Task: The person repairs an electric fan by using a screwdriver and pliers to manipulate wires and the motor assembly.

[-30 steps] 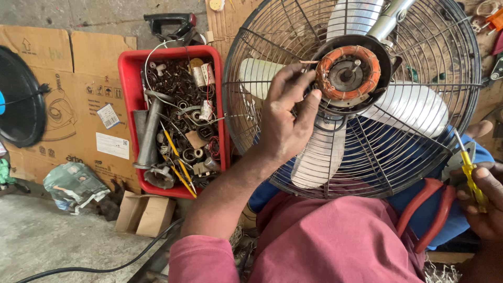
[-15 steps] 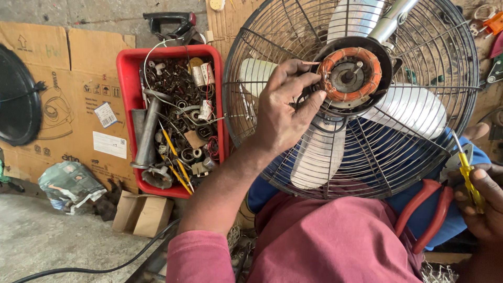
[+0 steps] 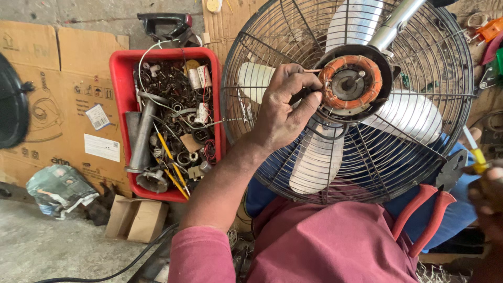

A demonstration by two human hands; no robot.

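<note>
**A:** Fan (image 3: pixel 408 112) work, by the look of it. Spotted the left hand (image 3: pixel 283 112)?

**B:** Yes. Put up against the wire cage (image 3: pixel 251 73), right at the copper coil (image 3: pixel 350 81) in the middle of the fan. Pinched a thin wire (image 3: pixel 313 70) between thumb and fingertips.

**A:** And the right hand (image 3: pixel 490 194)?

**B:** Found low at the edge, well apart from the coil. Closed around a yellow tool (image 3: pixel 476 152). Lay just beside red pliers (image 3: pixel 429 209); could not tell about holding those too.

**A:** Which step, then?

**B:** Probably sorting out the coil's wire. Not finished, judging by the bare, open motor.

**A:** Needed what next?

**B:** Likely a soft, slow pull, kept clear of the white blades (image 3: pixel 314 162). Could have snapped so thin a wire with a hard tug.

**A:** Saw a red tray (image 3: pixel 118 105)?

**B:** Yes, off to the left, full of small parts.
</note>
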